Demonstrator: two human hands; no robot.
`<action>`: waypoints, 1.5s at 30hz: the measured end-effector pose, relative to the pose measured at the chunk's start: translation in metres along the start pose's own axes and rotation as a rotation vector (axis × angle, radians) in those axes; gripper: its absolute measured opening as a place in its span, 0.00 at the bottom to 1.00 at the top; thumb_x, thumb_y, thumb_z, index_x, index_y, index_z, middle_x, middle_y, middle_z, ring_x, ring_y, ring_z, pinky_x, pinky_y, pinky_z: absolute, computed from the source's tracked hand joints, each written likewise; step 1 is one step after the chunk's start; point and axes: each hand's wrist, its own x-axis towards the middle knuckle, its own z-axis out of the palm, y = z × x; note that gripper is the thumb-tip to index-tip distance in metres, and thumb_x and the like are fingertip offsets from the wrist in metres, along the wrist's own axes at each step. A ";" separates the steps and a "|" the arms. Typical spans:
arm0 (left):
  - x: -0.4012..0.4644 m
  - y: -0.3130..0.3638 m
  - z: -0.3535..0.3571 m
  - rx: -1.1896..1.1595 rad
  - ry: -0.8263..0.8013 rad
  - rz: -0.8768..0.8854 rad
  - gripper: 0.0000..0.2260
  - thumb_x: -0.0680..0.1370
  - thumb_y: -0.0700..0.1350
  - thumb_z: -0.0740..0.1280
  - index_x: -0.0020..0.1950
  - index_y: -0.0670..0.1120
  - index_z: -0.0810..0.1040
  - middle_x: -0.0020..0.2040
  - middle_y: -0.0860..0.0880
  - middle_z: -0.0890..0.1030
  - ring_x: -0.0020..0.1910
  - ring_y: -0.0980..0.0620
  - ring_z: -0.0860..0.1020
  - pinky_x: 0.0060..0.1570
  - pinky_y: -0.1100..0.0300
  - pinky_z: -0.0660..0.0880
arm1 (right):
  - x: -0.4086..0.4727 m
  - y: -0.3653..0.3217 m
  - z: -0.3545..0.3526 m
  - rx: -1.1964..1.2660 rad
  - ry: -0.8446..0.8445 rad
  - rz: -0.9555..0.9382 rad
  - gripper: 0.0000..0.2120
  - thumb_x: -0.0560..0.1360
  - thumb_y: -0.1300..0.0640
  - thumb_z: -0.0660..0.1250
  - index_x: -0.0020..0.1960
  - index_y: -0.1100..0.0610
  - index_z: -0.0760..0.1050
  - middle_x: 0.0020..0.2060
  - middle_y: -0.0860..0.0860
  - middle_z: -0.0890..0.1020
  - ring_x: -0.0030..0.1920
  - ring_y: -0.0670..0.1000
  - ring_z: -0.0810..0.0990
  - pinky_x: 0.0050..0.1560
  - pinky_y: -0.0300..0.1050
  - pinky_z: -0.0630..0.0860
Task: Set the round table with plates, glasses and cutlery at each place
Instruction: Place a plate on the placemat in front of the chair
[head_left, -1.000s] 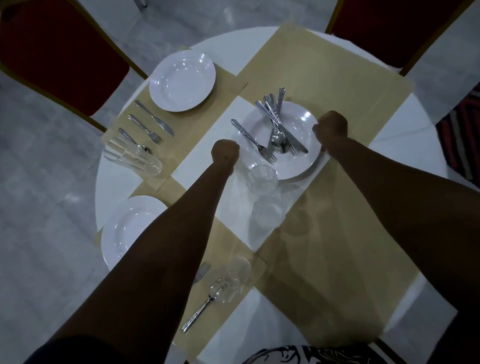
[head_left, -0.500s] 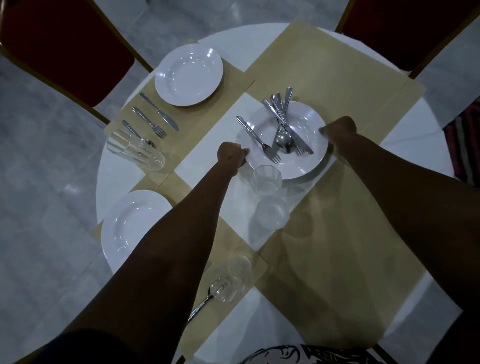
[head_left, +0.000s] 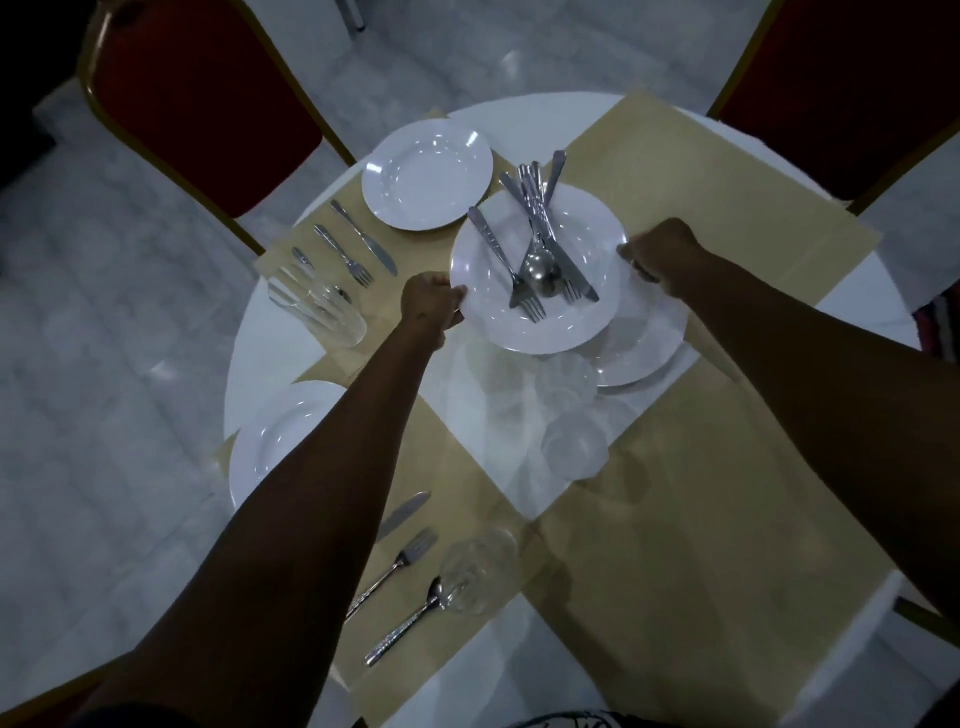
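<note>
A white plate (head_left: 587, 306) loaded with several forks, knives and a spoon (head_left: 540, 249) is lifted over the table's middle. My left hand (head_left: 431, 306) grips its left rim and my right hand (head_left: 660, 254) grips its right rim. Beneath it another white plate (head_left: 644, 353) stays on the table. Two clear glasses (head_left: 566, 379) (head_left: 574, 449) stand just in front. Set places show at the far left, with a plate (head_left: 426, 174), cutlery (head_left: 353, 252) and a lying glass (head_left: 317, 306), and at the near left, with a plate (head_left: 275, 441), cutlery (head_left: 400, 566) and a glass (head_left: 478, 569).
The round white table (head_left: 244, 364) carries beige placemats (head_left: 701, 519). Two red chairs with gold frames stand at the far left (head_left: 197, 98) and far right (head_left: 852, 78). Grey tiled floor surrounds the table.
Both hands closed on the cutlery plate's rim and lifted it up and left off the plate underneath, which is now uncovered. The camera has moved closer.
</note>
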 end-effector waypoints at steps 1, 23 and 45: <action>-0.003 -0.003 -0.011 0.007 0.008 -0.001 0.04 0.75 0.34 0.67 0.42 0.41 0.76 0.47 0.41 0.80 0.41 0.47 0.80 0.37 0.60 0.80 | -0.001 -0.005 0.006 0.049 -0.034 -0.015 0.13 0.75 0.61 0.66 0.33 0.57 0.68 0.30 0.53 0.70 0.27 0.48 0.67 0.28 0.39 0.64; -0.016 -0.120 -0.121 0.111 0.207 -0.221 0.06 0.72 0.37 0.71 0.47 0.43 0.76 0.51 0.40 0.82 0.49 0.41 0.82 0.49 0.46 0.82 | -0.033 -0.043 0.120 -0.542 -0.530 0.028 0.16 0.77 0.61 0.63 0.31 0.59 0.67 0.27 0.52 0.64 0.24 0.46 0.58 0.20 0.34 0.55; -0.020 -0.093 -0.066 0.619 0.400 0.230 0.18 0.74 0.34 0.65 0.64 0.37 0.70 0.66 0.38 0.70 0.64 0.40 0.71 0.65 0.51 0.71 | 0.010 -0.022 0.069 -0.367 -0.079 -0.218 0.11 0.75 0.63 0.60 0.52 0.64 0.78 0.50 0.61 0.79 0.40 0.53 0.74 0.39 0.41 0.71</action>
